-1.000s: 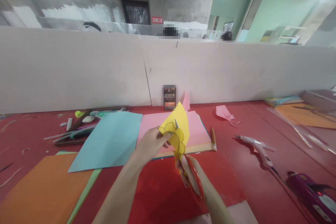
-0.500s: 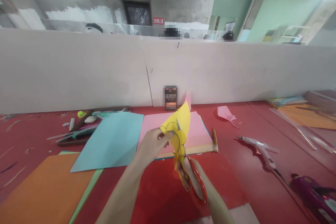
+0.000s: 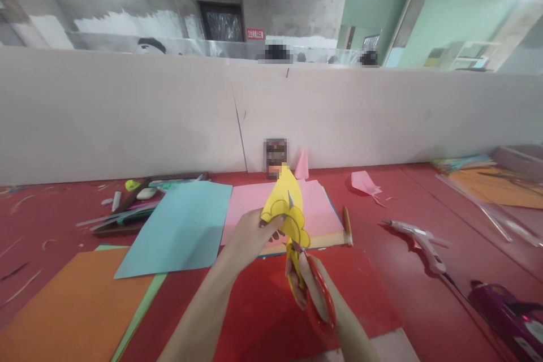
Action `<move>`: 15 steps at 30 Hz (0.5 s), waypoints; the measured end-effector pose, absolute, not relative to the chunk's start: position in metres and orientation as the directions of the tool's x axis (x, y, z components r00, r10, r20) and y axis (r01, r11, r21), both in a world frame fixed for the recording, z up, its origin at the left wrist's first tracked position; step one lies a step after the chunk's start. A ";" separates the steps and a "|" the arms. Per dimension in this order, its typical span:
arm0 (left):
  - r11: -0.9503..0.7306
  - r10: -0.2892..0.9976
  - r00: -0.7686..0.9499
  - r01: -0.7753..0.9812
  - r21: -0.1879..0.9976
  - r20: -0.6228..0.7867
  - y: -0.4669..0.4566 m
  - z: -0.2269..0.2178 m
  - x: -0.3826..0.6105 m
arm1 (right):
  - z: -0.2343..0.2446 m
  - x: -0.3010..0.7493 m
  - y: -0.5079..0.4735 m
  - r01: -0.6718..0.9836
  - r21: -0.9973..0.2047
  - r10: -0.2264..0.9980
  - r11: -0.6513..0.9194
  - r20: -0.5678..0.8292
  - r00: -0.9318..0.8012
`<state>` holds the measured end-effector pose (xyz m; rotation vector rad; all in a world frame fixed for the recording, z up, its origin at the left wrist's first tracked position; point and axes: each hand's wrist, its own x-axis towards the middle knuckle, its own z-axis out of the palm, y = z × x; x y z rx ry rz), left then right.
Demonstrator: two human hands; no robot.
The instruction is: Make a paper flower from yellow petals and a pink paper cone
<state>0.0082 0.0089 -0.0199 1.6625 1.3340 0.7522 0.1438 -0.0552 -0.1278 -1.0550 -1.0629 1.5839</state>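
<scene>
My left hand [image 3: 254,235] pinches a sheet of yellow paper [image 3: 285,192] by its left side, holding it above the table. A scalloped, flower-like outline is drawn on the paper, and part of its edge is cut. My right hand [image 3: 302,280] grips red-handled scissors [image 3: 321,291], their loops around the fingers. One blade tip shows in front of the yellow paper; the rest of the blades is largely hidden behind it. A strip of cut yellow paper hangs by the right fingers.
Pink paper [image 3: 316,209] and a blue sheet [image 3: 182,226] lie beyond my hands, orange paper [image 3: 63,300] at left. A glue gun [image 3: 418,235] with a cable rests at right. Behind a tray of tools [image 3: 127,209] stands a white partition [image 3: 148,113].
The yellow paper has turned and its top has shifted left, uncovering the pink paper cone behind. The left hand has moved slightly; the scissors stay almost in place.
</scene>
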 end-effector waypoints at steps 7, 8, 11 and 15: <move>-0.045 0.957 0.276 0.437 0.898 -0.087 0.007 -0.019 0.013 | -0.123 0.147 -0.054 -0.196 -0.957 0.956 -0.215 -0.165 -0.243; -0.040 0.956 0.278 0.440 0.897 -0.094 0.007 -0.019 0.014 | -0.121 0.148 -0.054 -0.189 -0.959 0.957 -0.213 -0.166 -0.238; -0.036 0.953 0.284 0.449 0.893 -0.104 0.006 -0.018 0.015 | -0.117 0.149 -0.056 -0.169 -0.963 0.959 -0.209 -0.167 -0.231; -0.042 0.950 0.297 0.444 0.895 -0.102 0.008 -0.019 0.014 | -0.119 0.150 -0.054 -0.166 -0.960 0.952 -0.224 -0.179 -0.250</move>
